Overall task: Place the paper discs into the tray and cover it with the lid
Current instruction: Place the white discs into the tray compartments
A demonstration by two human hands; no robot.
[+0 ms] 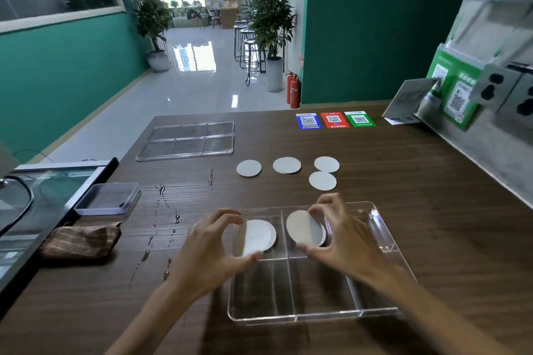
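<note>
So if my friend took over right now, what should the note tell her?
Left hand: holds white round paper discs over the clear plastic divided tray's far left compartment.
Right hand: holds discs over the next compartment.
Four more disc spots lie on the brown wooden table.
The clear lid lies far left.
Left: load remaining discs, cover tray.
</note>
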